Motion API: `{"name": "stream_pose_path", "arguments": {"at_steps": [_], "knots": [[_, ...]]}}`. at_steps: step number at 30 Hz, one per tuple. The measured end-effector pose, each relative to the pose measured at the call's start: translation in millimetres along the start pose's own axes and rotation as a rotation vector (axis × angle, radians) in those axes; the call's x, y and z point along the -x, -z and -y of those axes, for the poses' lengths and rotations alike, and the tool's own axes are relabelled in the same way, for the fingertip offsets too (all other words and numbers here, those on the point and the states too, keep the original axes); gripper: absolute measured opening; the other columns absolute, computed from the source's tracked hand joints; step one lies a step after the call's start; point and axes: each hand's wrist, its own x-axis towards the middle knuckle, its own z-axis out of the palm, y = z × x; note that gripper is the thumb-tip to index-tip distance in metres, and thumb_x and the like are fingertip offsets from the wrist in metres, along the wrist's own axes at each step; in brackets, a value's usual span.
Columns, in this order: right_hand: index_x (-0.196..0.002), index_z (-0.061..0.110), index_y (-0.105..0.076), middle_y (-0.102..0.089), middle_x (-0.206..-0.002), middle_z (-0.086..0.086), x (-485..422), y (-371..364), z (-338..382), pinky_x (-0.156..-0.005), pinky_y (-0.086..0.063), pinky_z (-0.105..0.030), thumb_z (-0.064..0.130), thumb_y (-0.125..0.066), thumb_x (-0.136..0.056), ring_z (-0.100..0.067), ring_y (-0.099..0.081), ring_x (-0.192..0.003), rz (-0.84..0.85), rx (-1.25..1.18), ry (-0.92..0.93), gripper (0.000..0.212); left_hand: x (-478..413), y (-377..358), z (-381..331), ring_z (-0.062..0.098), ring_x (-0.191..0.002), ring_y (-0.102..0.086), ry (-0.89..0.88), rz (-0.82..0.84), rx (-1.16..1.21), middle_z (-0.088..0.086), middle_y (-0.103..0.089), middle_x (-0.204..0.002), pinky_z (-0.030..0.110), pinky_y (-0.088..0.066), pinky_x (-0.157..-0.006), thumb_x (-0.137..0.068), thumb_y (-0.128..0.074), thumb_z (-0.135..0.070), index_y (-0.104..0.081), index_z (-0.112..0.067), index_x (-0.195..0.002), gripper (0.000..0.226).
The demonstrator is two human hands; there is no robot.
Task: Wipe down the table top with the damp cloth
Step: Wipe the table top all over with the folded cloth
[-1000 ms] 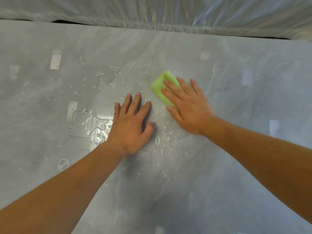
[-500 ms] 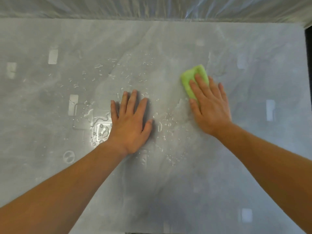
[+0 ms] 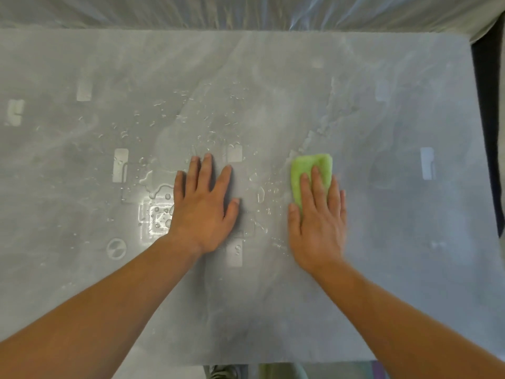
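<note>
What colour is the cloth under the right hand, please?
Light green cloth, under the right hand; the head view shows it best.

You are resting your left hand [image 3: 203,206] flat, palm down, fingers straight and slightly spread; your right hand [image 3: 318,222] is pressing palm down, fingers straight and close together, both forearms angling inward from below
</note>
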Motion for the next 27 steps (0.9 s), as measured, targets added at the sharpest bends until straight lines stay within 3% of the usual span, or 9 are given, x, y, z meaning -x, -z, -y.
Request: {"name": "stream_pose_path", "arguments": {"at_steps": [5, 10, 15, 17, 21, 23, 27], "knots": [[-0.159, 0.025, -0.021, -0.01, -0.168, 0.003, -22.1, 1.8, 7.9, -0.125, -0.002, -0.049, 0.049, -0.02, -0.103, -0.03, -0.004, -0.155, 0.08, 0.075, 0.229, 0.062, 8.3, -5.5, 5.5, 0.026, -0.15, 0.019, -0.014, 0.008, 0.013, 0.007, 0.013, -0.166, 0.046, 0.012, -0.12, -0.094, -0.015, -0.058, -0.006, -0.029, -0.158, 0.07], [-0.161, 0.024, -0.012, -0.002, -0.169, 0.002, -92.5, 2.7, 43.9, -0.125, 0.0, -0.05, 0.049, -0.016, -0.104, -0.032, 0.002, -0.155, -0.007, 0.013, 0.091, 0.061, 7.9, -8.3, 9.8, 0.023, -0.148, 0.027, -0.032, 0.027, 0.038, 0.004, 0.021, -0.164, 0.044, 0.018, -0.118, -0.094, -0.016, -0.058, 0.002, -0.03, -0.157, 0.071], [-0.16, 0.024, -0.019, -0.01, -0.169, 0.002, -39.2, -0.7, 22.4, -0.124, -0.007, -0.054, 0.049, -0.019, -0.104, -0.032, -0.006, -0.155, 0.137, 0.186, 0.542, 0.061, 12.8, -3.5, 12.0, 0.022, -0.149, 0.026, -0.049, 0.025, 0.059, 0.005, 0.019, -0.165, 0.043, 0.017, -0.119, -0.094, -0.017, -0.056, -0.004, -0.028, -0.158, 0.071], [-0.159, 0.027, -0.02, -0.011, -0.168, 0.004, -55.4, 3.6, 7.9, -0.125, -0.005, -0.052, 0.049, -0.02, -0.103, -0.031, -0.009, -0.155, 0.103, 0.158, 0.484, 0.06, 16.6, -1.8, 11.3, 0.022, -0.148, 0.027, -0.047, 0.032, 0.051, 0.005, 0.018, -0.165, 0.042, 0.018, -0.118, -0.094, -0.017, -0.057, -0.005, -0.028, -0.158, 0.071], [-0.16, 0.026, -0.017, -0.006, -0.169, 0.003, -68.3, 3.1, 18.7, -0.125, -0.003, -0.051, 0.049, -0.019, -0.103, -0.03, -0.002, -0.155, -0.01, 0.041, 0.101, 0.062, 22.5, -1.8, 10.5, 0.022, -0.148, 0.028, -0.048, 0.057, 0.048, 0.004, 0.021, -0.164, 0.041, 0.019, -0.118, -0.094, -0.016, -0.057, -0.003, -0.029, -0.157, 0.07], [-0.16, 0.024, -0.015, -0.003, -0.169, 0.001, -43.1, -3.6, 30.2, -0.125, -0.003, -0.051, 0.05, -0.02, -0.103, -0.032, 0.0, -0.155, 0.02, 0.064, 0.153, 0.063, 23.4, -3.7, 10.8, 0.022, -0.147, 0.03, -0.047, 0.081, 0.04, 0.003, 0.025, -0.163, 0.042, 0.018, -0.118, -0.094, -0.014, -0.057, 0.001, -0.029, -0.157, 0.071], [-0.16, 0.026, -0.02, -0.009, -0.169, 0.005, -8.6, -4.6, 2.6, -0.125, -0.008, -0.052, 0.048, -0.024, -0.105, -0.028, -0.003, -0.155, 0.119, 0.138, 0.448, 0.059, 23.0, -7.2, 11.2, 0.024, -0.147, 0.03, -0.043, 0.083, 0.017, 0.004, 0.027, -0.162, 0.045, 0.015, -0.12, -0.092, -0.009, -0.058, 0.004, -0.029, -0.157, 0.072]]}}
